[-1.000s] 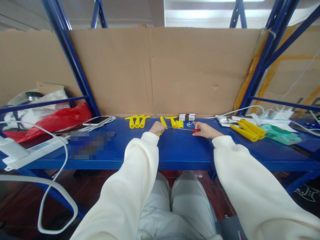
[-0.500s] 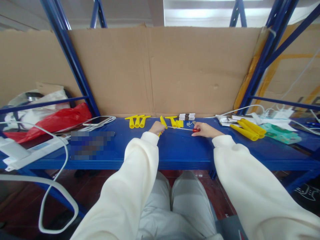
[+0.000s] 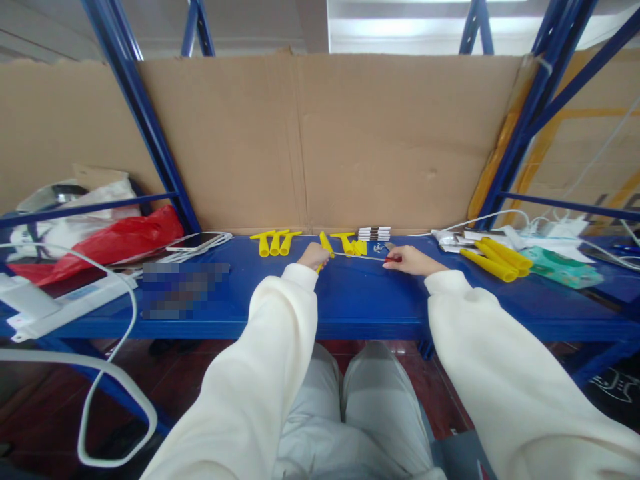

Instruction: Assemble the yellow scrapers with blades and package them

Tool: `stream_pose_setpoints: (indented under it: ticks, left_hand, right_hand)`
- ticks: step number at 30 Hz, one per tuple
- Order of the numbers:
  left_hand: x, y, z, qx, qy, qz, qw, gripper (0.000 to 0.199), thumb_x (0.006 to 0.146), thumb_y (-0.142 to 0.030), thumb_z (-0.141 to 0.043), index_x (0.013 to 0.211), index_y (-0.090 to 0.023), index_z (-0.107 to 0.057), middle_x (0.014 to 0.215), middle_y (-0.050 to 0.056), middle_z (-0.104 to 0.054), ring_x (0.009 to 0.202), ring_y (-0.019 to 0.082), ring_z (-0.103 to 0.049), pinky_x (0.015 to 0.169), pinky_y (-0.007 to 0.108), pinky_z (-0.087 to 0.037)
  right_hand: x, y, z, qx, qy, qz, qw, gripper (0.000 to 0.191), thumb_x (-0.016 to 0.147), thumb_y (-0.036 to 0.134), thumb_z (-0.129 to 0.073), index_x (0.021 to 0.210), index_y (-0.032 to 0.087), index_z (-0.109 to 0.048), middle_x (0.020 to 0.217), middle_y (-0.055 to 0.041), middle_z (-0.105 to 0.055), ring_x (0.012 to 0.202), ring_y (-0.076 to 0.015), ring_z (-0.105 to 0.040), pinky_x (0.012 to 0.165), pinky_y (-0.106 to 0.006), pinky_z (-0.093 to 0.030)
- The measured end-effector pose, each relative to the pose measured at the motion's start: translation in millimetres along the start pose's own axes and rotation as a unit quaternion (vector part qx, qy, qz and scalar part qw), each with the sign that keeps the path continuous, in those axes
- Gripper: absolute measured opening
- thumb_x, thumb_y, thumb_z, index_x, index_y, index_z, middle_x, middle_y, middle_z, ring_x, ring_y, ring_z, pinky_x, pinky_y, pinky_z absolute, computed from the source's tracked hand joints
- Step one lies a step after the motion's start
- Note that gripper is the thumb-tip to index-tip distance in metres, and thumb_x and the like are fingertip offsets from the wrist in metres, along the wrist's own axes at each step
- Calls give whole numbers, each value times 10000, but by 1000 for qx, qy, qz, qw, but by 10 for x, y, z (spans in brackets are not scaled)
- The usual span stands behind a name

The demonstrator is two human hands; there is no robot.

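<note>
My left hand is closed around a yellow T-shaped plastic handle, whose crosspiece sticks out past the fingers. In my right hand is a screwdriver with a red grip, mostly covered by the fingers. Its long thin shaft runs level to the left, and the tip meets the yellow handle; the exact contact point is too small to make out. Just behind the shaft lie another yellow T-shaped handle, small yellow pieces and tiny pale metallic bits.
A stack of white-and-dark strips sits by the cardboard wall. Several yellow handles stand left; yellow tubes and a green packet lie right. A phone, cables and a red bag occupy the left side.
The fingers of my right hand have rolled slightly around the screwdriver's grip, so less red shows. My left hand and the yellow handle stay in place.
</note>
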State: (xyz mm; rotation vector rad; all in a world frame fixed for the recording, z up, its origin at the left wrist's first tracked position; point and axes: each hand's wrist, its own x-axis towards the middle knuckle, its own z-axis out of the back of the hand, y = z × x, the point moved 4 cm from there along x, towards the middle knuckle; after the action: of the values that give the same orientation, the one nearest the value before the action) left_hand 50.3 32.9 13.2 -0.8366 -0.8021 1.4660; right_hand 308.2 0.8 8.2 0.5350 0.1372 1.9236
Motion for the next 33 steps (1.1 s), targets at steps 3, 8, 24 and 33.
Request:
stream_pose_setpoints:
  ticks: [3, 8, 24, 33]
  left_hand:
    - [-20, -8, 1, -4, 2, -2, 1000, 288, 768, 0, -574, 528, -154, -528, 374, -42, -402, 391, 97, -424, 444, 222, -339]
    - [-39, -17, 1, -4, 3, -1, 1000, 301, 766, 8, -577, 523, -158, -517, 369, -46, -396, 385, 94, -416, 426, 215, -323]
    - [15, 9, -4, -1, 1, -1, 1000, 318, 789, -28, -600, 514, -158, -507, 374, -40, -408, 411, 98, -433, 458, 222, -338]
    - [53, 34, -3, -9, 3, -7, 1000, 280, 779, -55, -635, 534, -149, -536, 377, -42, -411, 403, 99, -433, 444, 219, -331]
  right_hand:
    - [2, -7, -8, -15, -19, -39, 999, 241, 701, 364, -752, 788, 213, -585, 752, -19, -687, 666, -177, -606, 594, -270, -416]
    - [-14, 21, 20, -30, -30, -27, 999, 193, 740, 346, -716, 727, 218, -572, 722, -20, -673, 668, -179, -596, 596, -272, -403]
    - [-2, 3, 1, -54, -38, -41, 997, 210, 732, 346, -732, 799, 222, -576, 724, -4, -680, 612, -158, -588, 544, -245, -382]
    - [-12, 38, 20, -55, -11, 5, 998, 211, 853, 372, -591, 736, 210, -658, 724, -46, -704, 670, -192, -626, 596, -282, -414]
